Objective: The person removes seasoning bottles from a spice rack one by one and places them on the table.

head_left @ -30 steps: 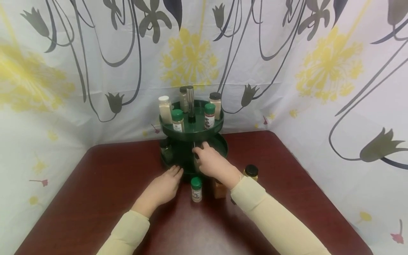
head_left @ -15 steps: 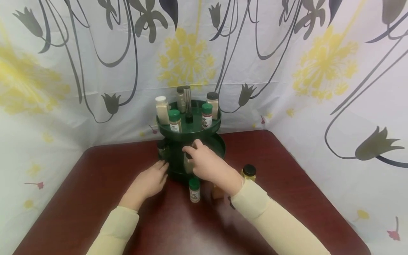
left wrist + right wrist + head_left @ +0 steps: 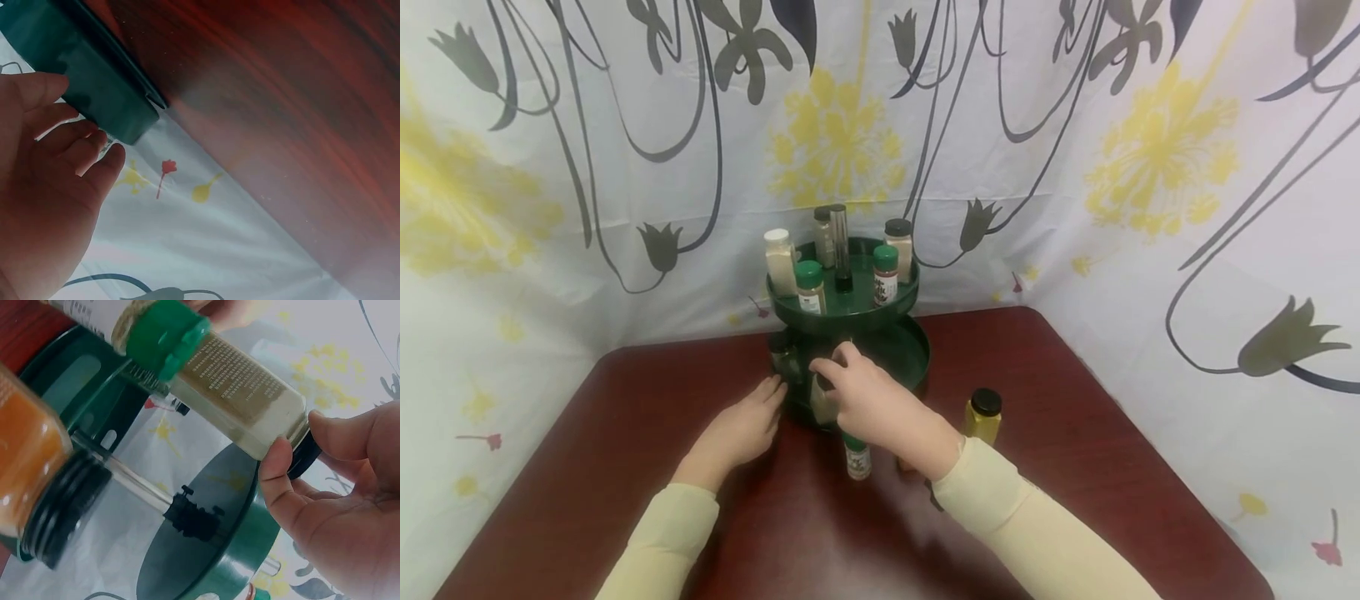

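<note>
My right hand [image 3: 876,404] pinches a clear spice jar [image 3: 244,394] of pale powder by its black cap, thumb and fingers round the cap in the right wrist view. In the head view this jar is low at the front left of the lower tier [image 3: 910,354] of a green two-tier turntable. My left hand [image 3: 737,429] lies at that tier's left rim with fingers stretched out; the left wrist view shows the fingertips right at the green wall [image 3: 94,81]. Just behind the left fingertips, a dark-capped jar [image 3: 785,358] stands on the lower tier.
The upper tier [image 3: 850,321] carries several spice jars around a metal post [image 3: 840,250]. In front stands a green-capped jar [image 3: 857,462], partly behind my right hand. A yellow jar [image 3: 982,417] with black cap and an orange jar [image 3: 31,462] stand to the right. Patterned cloth [image 3: 1000,108] hangs behind.
My right hand has carried the jar leftward and a little toward me over the lower tier. My left hand has slid from the tier's front to its left side.
</note>
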A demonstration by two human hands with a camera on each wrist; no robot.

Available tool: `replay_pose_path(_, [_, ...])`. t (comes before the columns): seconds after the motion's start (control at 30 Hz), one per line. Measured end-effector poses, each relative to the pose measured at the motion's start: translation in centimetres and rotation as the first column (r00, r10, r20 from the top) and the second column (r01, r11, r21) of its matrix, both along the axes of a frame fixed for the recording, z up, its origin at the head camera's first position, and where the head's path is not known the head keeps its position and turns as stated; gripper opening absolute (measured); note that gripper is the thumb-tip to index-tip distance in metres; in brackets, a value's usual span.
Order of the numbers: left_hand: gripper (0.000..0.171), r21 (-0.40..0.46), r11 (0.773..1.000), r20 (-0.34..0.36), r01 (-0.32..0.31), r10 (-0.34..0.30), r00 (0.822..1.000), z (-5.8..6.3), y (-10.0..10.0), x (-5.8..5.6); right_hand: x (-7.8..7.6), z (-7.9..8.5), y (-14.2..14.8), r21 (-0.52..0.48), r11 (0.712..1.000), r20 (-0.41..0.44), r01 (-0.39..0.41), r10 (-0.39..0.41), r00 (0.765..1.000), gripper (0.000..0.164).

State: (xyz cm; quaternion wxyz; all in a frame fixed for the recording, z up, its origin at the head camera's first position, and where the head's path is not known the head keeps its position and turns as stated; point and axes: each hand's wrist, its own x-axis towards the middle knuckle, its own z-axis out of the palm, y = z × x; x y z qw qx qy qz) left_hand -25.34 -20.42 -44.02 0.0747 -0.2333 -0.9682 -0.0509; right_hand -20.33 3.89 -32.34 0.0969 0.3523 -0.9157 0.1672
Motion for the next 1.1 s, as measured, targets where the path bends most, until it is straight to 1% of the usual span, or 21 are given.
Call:
replay_pose_path(0.17, [0.048, -0.043, 0.999, -0.019, 0.026, -0.027, 0.999, 0.8, 0.5, 0.4, 0.8, -0.1, -0.3, -0.002, 1.0, 0.028, -0.002, 0.002, 1.0, 0.055])
replay_pose_path(0.27, [0.046, -0.055, 0.998, -0.004, 0.043, -0.044, 0.999, 1.2, 0.7, 0.5, 1.2, -0.3, -0.6, 0.002, 1.0, 0.04, -0.003, 0.003, 0.999, 0.055])
replay_pose_path(0.4, [0.047, -0.067, 0.996, 0.03, 0.058, -0.056, 0.998, 1.3, 0.7, 0.8, 1.7, -0.7, -1.0, 0.004, 1.0, 0.072, 0.002, -0.002, 0.997, 0.048])
replay_pose_path(0.5, [0.05, -0.062, 0.996, 0.043, 0.063, -0.061, 0.997, 1.2, 0.7, 1.0, 2.0, -1.2, -1.4, 0.0, 1.0, 0.091, -0.001, 0.0, 0.996, 0.044])
replay_pose_path(0.63, [0.052, -0.054, 0.996, 0.043, 0.065, -0.063, 0.997, 1.2, 0.7, 1.4, 2.3, -1.9, -2.0, 0.026, 1.0, 0.061, -0.018, 0.016, 0.998, 0.041])
replay_pose_path(0.7, [0.052, -0.045, 0.996, 0.034, 0.078, -0.077, 0.996, 1.3, 0.7, 1.6, 2.4, -2.3, -2.3, 0.056, 0.998, 0.035, -0.021, 0.019, 0.999, 0.04])
replay_pose_path(0.87, [0.054, -0.021, 0.99, 0.001, 0.137, -0.137, 0.991, 1.5, 0.9, 1.9, 2.5, -3.1, -2.9, 0.13, 0.991, -0.01, -0.005, 0.006, 1.0, 0.04])
replay_pose_path(0.97, [0.059, -0.009, 0.988, 0.007, 0.152, -0.152, 0.988, 1.5, 0.9, 2.1, 2.5, -3.4, -3.3, 0.17, 0.985, -0.056, 0.006, 0.004, 0.998, 0.039])
replay_pose_path(1.03, [0.06, -0.005, 0.989, 0.019, 0.15, -0.149, 0.989, 1.5, 0.8, 2.1, 2.4, -3.7, -3.5, 0.195, 0.981, -0.077, 0.007, 0.008, 0.997, 0.041])
replay_pose_path(1.1, [0.062, 0.002, 0.988, 0.024, 0.157, -0.157, 0.987, 1.4, 0.7, 2.2, 2.4, -3.9, -3.8, 0.21, 0.978, -0.079, 0.004, 0.013, 0.997, 0.042])
